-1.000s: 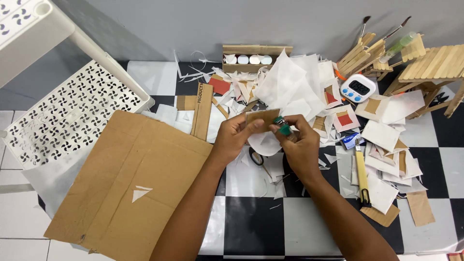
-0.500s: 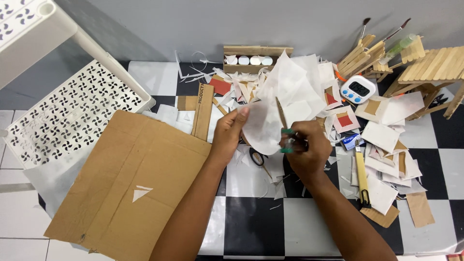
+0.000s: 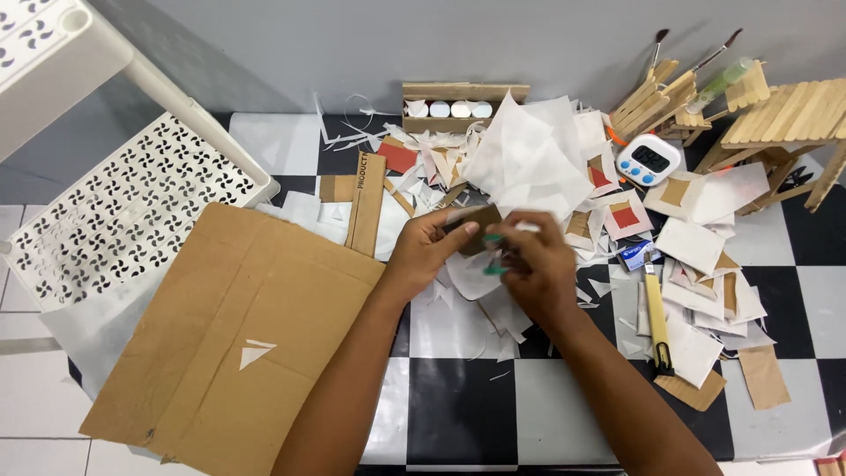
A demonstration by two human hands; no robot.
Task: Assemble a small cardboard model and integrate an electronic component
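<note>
Nearest, a big sheet of brown cardboard (image 3: 238, 326) is lying flat on the checkered counter (image 3: 458, 405), left of the person's forearms. Just beyond it, the left hand (image 3: 427, 251) is pinching a small brown cardboard piece (image 3: 476, 225) between thumb and fingers, its grip clenched on that piece. The right hand (image 3: 533, 264) is pressing in from the right, touching the same piece, and it is grasping a small green-handled tool (image 3: 492, 256); motion blur is hiding what kind of tool it is. The cardboard piece is sitting between the two hands, above the white paper scraps (image 3: 476, 282).

Half a second ago the left hand was lifting a large white sheet and the right hand was sitting farther right; now the hands are meeting again over the brown piece, and the white sheet is lying back on the pile (image 3: 529, 159).

To the right, a yellow-handled craft knife (image 3: 656, 317) is lying among paper squares. Farther back, a white digital timer (image 3: 648, 160) is resting near stick-built models (image 3: 784, 115), and a wooden tray of white pots (image 3: 458, 106) is standing by the wall.
</note>
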